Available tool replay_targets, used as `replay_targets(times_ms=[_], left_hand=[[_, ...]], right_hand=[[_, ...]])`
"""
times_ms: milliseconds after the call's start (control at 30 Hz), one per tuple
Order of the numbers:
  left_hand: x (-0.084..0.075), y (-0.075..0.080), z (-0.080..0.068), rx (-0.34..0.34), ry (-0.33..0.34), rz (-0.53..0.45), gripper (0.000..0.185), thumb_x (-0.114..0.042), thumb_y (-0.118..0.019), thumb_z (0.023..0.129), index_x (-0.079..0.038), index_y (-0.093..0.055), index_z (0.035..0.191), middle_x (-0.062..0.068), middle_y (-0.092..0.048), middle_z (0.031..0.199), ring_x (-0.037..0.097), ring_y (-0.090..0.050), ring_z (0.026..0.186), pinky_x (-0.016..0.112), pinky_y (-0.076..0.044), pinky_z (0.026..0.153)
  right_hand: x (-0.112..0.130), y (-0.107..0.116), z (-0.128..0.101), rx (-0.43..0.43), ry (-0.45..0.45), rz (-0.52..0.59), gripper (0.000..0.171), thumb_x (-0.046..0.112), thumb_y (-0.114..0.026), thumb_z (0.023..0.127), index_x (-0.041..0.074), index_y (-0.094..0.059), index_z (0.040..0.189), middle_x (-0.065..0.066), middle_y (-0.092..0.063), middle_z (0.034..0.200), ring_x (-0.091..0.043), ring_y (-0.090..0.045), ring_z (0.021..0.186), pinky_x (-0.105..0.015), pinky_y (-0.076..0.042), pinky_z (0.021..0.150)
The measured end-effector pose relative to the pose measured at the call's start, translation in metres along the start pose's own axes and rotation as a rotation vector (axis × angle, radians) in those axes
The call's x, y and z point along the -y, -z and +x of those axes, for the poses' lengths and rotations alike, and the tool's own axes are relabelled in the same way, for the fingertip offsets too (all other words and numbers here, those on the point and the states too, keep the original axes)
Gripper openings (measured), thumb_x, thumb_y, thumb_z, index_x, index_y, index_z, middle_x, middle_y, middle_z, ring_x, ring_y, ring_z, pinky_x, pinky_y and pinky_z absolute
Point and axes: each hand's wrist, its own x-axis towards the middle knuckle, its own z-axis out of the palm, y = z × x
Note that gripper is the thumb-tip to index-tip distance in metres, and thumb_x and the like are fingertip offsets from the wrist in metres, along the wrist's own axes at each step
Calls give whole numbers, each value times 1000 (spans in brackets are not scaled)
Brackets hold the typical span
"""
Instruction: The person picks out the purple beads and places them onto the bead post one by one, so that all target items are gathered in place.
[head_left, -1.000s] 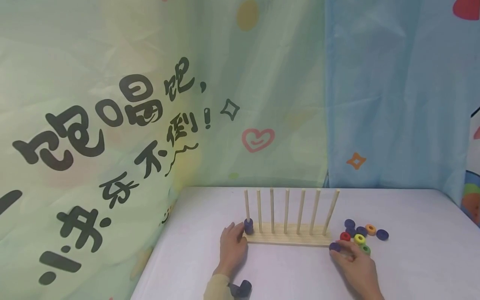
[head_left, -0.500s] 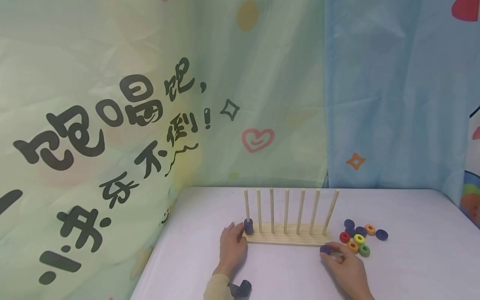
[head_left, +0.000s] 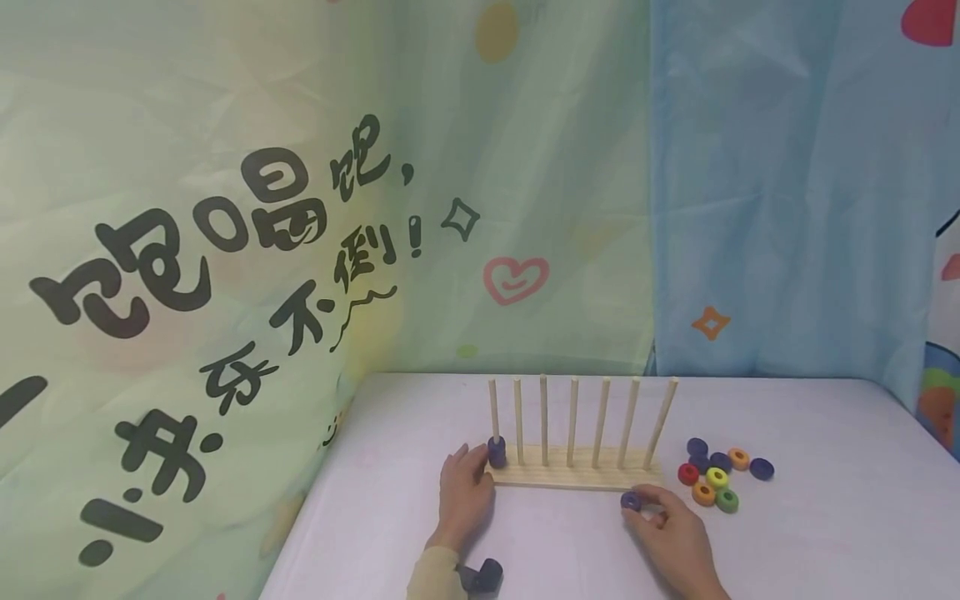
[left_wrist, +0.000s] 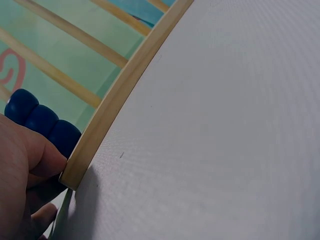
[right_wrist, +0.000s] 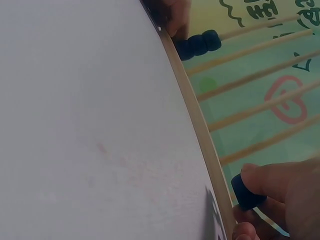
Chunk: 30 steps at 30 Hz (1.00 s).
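A wooden peg rack [head_left: 573, 477] with a row of several upright rods stands on the table. Three dark blue beads [left_wrist: 42, 121] are stacked on its leftmost rod. At that end, my left hand [head_left: 463, 493] grips the corner of the base, thumb beside the stack; its other fingers are partly hidden. My right hand [head_left: 675, 533] pinches one dark blue bead [head_left: 631, 501] between thumb and fingers, in front of the base toward its right end. In the right wrist view the held bead [right_wrist: 247, 192] is close to the base, apart from any rod as far as I can tell.
To the right of the rack lies a loose group of beads: several blue ones [head_left: 762, 469], a red bead [head_left: 688, 474], a yellow bead [head_left: 717, 477], a green bead [head_left: 727, 500] and two orange beads [head_left: 703, 493]. A printed curtain [head_left: 525, 208] hangs behind the white table [head_left: 840, 500].
My right hand has moved left along the front of the rack with the blue bead, away from the loose beads, uncovering an orange one. The left hand stays put.
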Motion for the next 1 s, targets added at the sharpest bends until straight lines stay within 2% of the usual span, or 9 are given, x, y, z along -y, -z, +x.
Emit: replay_targets(times_ms=[333, 600, 1000], left_hand=[[-1, 0, 0, -7, -1, 0, 40, -4, -55, 75, -5, -61, 114, 10, -61, 117, 34, -43, 121, 51, -21, 107], [-1, 0, 0, 9, 12, 7, 40, -5, -54, 77, -7, -60, 117, 8, -60, 119, 32, -42, 123, 50, -20, 108], [1, -1, 1, 6, 13, -4, 40, -6, -55, 76, -8, -61, 116, 7, -61, 118, 33, -42, 123, 50, -20, 108]], right_hand=[[5, -4, -2, 21, 42, 8, 37, 28, -70, 76, 20, -59, 110, 1, -62, 101, -9, -46, 57, -19, -37, 48], [15, -7, -6, 51, 57, 35, 38, 21, -71, 75, 15, -60, 111, -2, -61, 103, -9, -45, 54, -20, -37, 46], [34, -21, -12, 61, 108, 103, 32, 19, -73, 73, 16, -62, 104, 2, -64, 93, -7, -42, 50, -21, -36, 45]])
